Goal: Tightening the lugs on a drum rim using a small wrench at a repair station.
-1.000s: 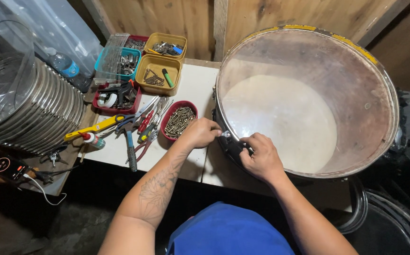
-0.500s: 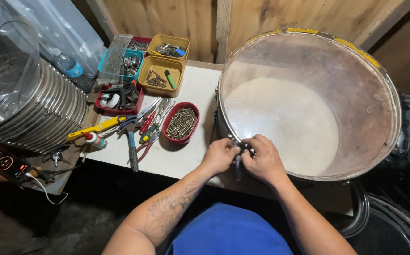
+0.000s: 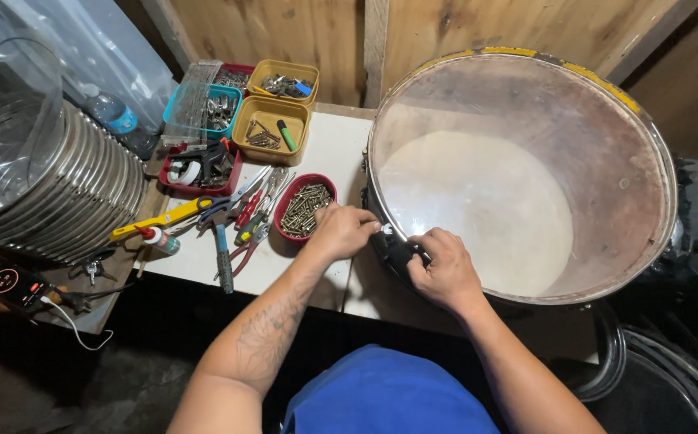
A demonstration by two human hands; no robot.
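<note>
Since the earlier frame the two hands have been drawn slightly apart at the near-left rim of the big drum (image 3: 517,177), where the right hand (image 3: 444,269) is closed on a dark fitting (image 3: 395,249) and the left hand (image 3: 342,229) pinches a small metal piece (image 3: 385,228) beside the red tray of screws (image 3: 304,207).

One large drum (image 3: 517,169) fills the right of the frame; two yellow trays (image 3: 271,128), one teal tray (image 3: 204,112) and two red trays (image 3: 304,209) sit upper centre; one water bottle (image 3: 116,116) upper left; two hands (image 3: 345,231) at centre
</note>
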